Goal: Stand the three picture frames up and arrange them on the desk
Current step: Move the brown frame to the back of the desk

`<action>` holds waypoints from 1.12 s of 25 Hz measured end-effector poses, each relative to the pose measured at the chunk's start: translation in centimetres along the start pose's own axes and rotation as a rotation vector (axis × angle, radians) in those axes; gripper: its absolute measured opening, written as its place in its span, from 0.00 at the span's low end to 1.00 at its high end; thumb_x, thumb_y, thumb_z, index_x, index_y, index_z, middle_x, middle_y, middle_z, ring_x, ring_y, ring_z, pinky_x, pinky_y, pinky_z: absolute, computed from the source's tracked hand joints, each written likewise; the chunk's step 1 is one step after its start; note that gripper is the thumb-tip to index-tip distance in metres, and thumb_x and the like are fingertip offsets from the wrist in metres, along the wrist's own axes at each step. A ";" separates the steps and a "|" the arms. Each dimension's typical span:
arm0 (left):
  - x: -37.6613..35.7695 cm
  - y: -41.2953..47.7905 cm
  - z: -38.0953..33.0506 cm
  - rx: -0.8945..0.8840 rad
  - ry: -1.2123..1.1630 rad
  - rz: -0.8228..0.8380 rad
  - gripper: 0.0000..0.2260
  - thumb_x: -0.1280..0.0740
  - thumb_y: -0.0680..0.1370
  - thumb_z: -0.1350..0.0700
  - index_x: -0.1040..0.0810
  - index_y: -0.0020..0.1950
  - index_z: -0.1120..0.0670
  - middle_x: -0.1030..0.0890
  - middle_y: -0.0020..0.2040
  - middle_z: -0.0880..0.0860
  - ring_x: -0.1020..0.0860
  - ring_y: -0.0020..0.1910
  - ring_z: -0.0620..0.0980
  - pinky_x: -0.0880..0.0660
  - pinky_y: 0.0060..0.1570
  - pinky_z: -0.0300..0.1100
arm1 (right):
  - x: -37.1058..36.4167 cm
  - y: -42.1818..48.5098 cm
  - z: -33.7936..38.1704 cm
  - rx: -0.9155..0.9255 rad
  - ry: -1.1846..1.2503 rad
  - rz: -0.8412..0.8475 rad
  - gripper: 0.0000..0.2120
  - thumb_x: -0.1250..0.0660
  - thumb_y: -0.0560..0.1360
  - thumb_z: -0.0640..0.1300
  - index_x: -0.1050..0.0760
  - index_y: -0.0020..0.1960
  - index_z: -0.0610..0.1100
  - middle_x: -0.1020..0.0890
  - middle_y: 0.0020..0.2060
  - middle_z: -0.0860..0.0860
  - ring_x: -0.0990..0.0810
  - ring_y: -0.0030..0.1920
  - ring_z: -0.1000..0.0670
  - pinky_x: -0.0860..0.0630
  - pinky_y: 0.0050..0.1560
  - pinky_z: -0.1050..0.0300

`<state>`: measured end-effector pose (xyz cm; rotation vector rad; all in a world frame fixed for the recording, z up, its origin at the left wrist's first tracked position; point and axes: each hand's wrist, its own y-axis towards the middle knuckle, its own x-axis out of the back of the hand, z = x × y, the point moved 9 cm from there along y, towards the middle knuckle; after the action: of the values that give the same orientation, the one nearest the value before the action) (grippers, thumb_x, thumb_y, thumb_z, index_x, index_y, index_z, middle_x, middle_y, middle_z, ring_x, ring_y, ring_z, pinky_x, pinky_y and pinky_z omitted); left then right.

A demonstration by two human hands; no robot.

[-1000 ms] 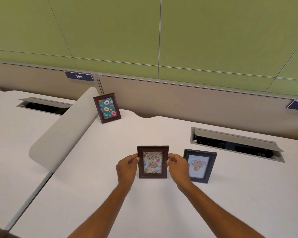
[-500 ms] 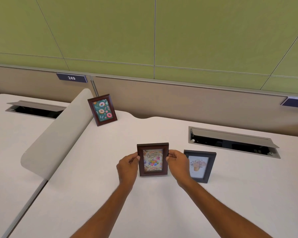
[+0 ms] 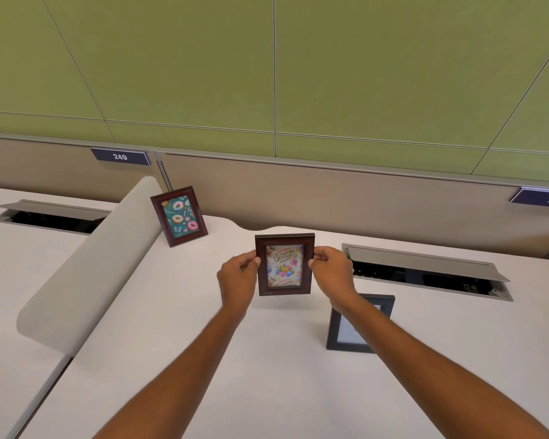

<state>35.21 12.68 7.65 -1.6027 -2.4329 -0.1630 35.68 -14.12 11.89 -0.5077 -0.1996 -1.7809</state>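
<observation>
A dark brown birthday frame with balloons on its picture is held upright, lifted a little off the white desk. My left hand grips its left edge and my right hand grips its right edge. A brown donut frame stands upright at the back left, near the divider. A black frame stands on the desk to the right, partly hidden behind my right forearm.
A curved grey divider separates this desk from the one to the left. An open cable hatch lies at the back right, another on the left desk. A beige and green partition wall closes the back.
Both hands have lifted the birthday frame off the desk and carried it away from me, towards the back. It now sits beyond the black frame rather than beside it.
</observation>
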 end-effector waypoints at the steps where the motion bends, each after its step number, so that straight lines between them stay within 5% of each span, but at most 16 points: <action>1: -0.8 0.6 -0.7 -0.009 0.002 0.008 0.12 0.26 0.80 0.57 0.11 0.63 0.54 0.10 0.54 0.51 0.11 0.53 0.53 0.15 0.61 0.53 | 0.6 0.9 0.5 0.009 0.002 -0.017 0.10 0.31 0.81 0.36 0.14 0.59 0.42 0.12 0.51 0.48 0.16 0.52 0.49 0.26 0.40 0.65; 9: -8.2 5.4 -4.2 -0.034 -0.024 0.072 0.12 0.27 0.82 0.57 0.11 0.64 0.54 0.10 0.56 0.51 0.12 0.54 0.53 0.15 0.60 0.51 | 4.9 8.1 0.8 0.019 0.028 -0.090 0.08 0.30 0.84 0.40 0.16 0.61 0.40 0.15 0.47 0.51 0.17 0.54 0.48 0.23 0.46 0.61; 13: -12.3 7.3 -4.6 -0.056 -0.020 0.100 0.11 0.27 0.82 0.55 0.11 0.63 0.55 0.10 0.54 0.51 0.13 0.53 0.50 0.14 0.58 0.52 | 6.1 12.0 -0.3 0.038 -0.002 -0.093 0.13 0.33 0.87 0.43 0.15 0.64 0.38 0.12 0.53 0.46 0.16 0.55 0.47 0.20 0.53 0.55; 21: -17.9 10.9 -2.8 -0.019 -0.008 0.154 0.10 0.26 0.82 0.55 0.11 0.62 0.55 0.10 0.53 0.51 0.12 0.52 0.52 0.14 0.58 0.55 | 6.8 18.5 -3.0 0.006 -0.045 -0.115 0.14 0.30 0.85 0.46 0.14 0.63 0.39 0.11 0.56 0.44 0.17 0.52 0.49 0.22 0.45 0.60; 28: -19.2 13.1 -0.5 0.003 0.041 0.165 0.12 0.26 0.81 0.52 0.11 0.62 0.54 0.09 0.54 0.51 0.12 0.54 0.52 0.14 0.59 0.57 | 5.0 20.9 -5.5 -0.024 -0.017 -0.074 0.14 0.29 0.84 0.46 0.14 0.63 0.38 0.11 0.57 0.43 0.16 0.54 0.46 0.17 0.54 0.53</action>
<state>54.50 0.68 3.04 -1.7714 -2.2569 -0.1627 53.39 -26.36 6.52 -0.5384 -0.2118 -1.8534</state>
